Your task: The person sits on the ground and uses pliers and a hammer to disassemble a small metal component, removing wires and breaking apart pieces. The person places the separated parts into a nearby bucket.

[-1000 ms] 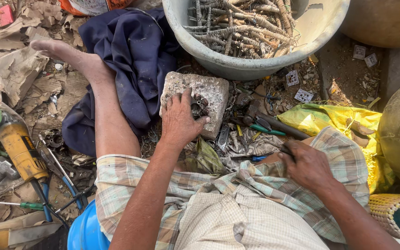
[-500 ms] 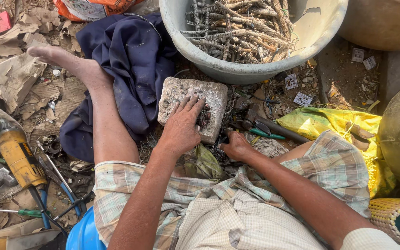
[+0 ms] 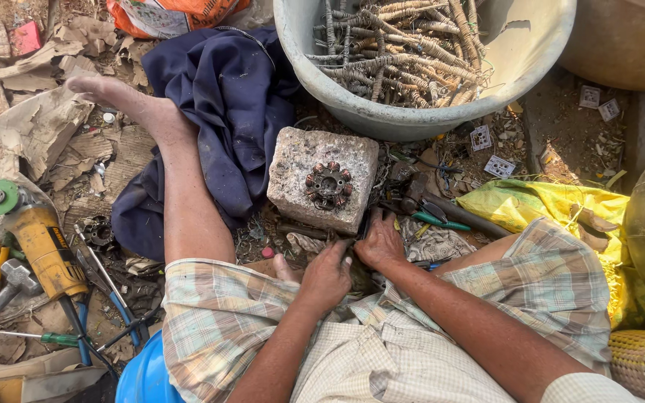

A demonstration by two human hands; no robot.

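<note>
Left hand (image 3: 328, 275): fingers curled low at the stone block's near edge; what they pinch cannot be told.
Right hand (image 3: 381, 243): beside it, fingers bent, grip unclear.
Stator (image 3: 328, 182): atop stone block (image 3: 321, 177), below bucket (image 3: 412, 112).

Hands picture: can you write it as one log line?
left hand: on ground below stone block | right hand: beside it | round metal part: on block | grip: unclear
</note>
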